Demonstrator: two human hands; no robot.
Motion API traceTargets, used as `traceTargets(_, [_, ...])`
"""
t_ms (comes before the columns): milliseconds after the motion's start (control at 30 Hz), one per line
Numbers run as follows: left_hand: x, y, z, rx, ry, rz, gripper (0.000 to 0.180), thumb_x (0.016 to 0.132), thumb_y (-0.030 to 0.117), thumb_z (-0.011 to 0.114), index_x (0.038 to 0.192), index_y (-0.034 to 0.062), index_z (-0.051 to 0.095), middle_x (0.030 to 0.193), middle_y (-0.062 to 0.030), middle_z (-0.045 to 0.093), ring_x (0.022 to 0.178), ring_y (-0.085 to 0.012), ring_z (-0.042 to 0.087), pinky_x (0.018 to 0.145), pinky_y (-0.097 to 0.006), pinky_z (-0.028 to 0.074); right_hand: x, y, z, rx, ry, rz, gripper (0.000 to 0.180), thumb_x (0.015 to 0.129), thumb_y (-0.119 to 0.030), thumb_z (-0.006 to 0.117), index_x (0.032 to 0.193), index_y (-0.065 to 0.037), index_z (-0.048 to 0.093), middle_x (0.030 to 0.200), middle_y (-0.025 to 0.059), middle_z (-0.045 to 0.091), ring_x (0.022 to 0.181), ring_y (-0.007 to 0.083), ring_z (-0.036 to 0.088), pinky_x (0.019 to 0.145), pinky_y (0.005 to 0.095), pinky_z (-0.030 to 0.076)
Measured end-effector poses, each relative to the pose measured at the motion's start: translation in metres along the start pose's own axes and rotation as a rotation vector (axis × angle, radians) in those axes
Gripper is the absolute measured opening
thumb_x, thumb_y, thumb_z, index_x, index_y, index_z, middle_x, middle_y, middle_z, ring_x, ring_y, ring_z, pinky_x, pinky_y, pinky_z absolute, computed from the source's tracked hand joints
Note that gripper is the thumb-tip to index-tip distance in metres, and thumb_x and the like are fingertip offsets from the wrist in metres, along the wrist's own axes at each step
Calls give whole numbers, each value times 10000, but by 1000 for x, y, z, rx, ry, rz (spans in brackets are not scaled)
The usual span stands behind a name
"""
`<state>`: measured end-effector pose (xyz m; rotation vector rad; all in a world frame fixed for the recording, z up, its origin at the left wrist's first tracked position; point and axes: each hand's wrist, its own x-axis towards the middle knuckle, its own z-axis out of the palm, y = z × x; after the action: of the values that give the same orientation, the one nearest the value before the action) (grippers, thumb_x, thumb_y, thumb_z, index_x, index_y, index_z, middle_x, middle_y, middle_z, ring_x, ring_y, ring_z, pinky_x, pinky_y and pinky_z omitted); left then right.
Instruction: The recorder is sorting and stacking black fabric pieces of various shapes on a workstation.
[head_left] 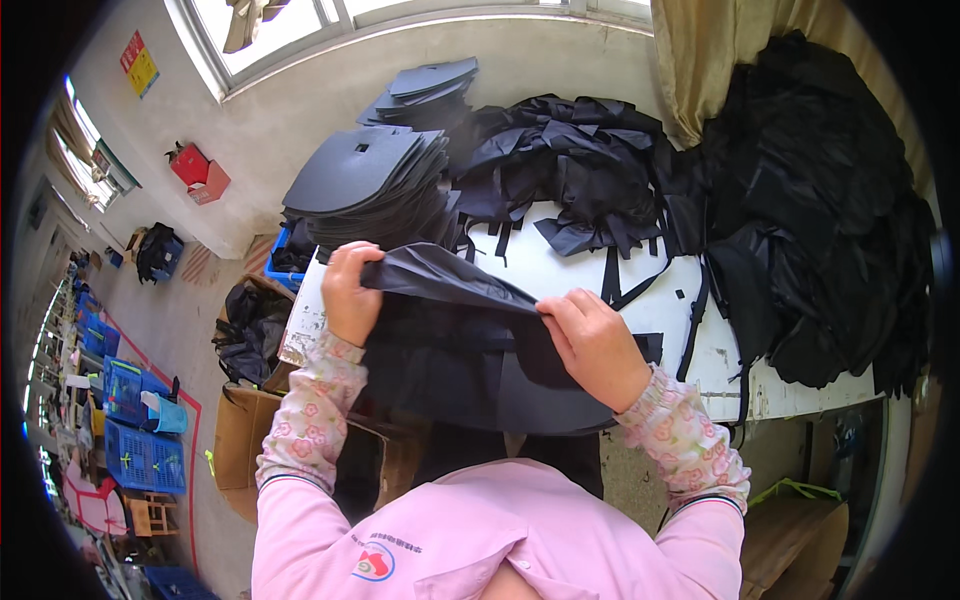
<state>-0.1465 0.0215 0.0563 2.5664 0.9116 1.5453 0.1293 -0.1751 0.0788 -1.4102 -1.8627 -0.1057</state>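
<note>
Between my two hands a black fabric piece (440,277) is stretched by its upper edge, with the rest hanging down over the near table edge. My left hand (352,292) pinches its left corner, fingers closed. The fingers of my right hand (592,340) are closed on the same edge, farther right and a little lower. Below the raised edge lies more dark material (470,380); I cannot tell whether it is the same piece. The white table (640,285) shows its bare top beyond my right hand, with black straps lying on it.
Stacked dark flat panels (355,170) stand at the back left. A heap of black fabric pieces (570,150) lies at the back, and a larger black pile (810,200) covers the right side. An open cardboard box (245,440) stands left of me, and blue crates (145,455) line the floor.
</note>
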Motion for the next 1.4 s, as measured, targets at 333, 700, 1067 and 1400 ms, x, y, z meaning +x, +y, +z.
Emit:
traceTargets(333, [-36,-51,-128,-133,-909,-457,174,709,-41,739,867,-20,668,787,-117,657,803,-245,642,767,-326,508,-59,29,-60,808,-1026,185,178,893,-40,653,1053,36,635,947,135,597,830,286,627,750,346,513])
traceTargets(700, [-70,-109,-24,-61,-1364,-565,367,804,301,797,881,-34,669,741,-166,644,717,-194,604,706,-369,472,-90,118,11,26,-618,349,174,823,12,616,985,-39,649,961,139,619,842,359,658,751,430,525])
traceTargets(1067, [-89,-140,44,-95,-1392,-766,428,770,341,824,1002,-1,711,944,-186,711,930,-306,674,809,-390,508,-95,72,50,-254,-478,-36,550,852,-306,657,1330,-65,528,1392,152,493,1343,327,425,1118,487,326])
traceTargets(1400, [-95,-208,-27,209,-1124,-589,287,758,97,779,1017,0,702,866,-156,713,778,-288,691,716,-377,552,-121,81,57,-154,-875,102,980,796,-634,665,1560,-169,264,1630,134,193,1508,357,145,1204,563,91])
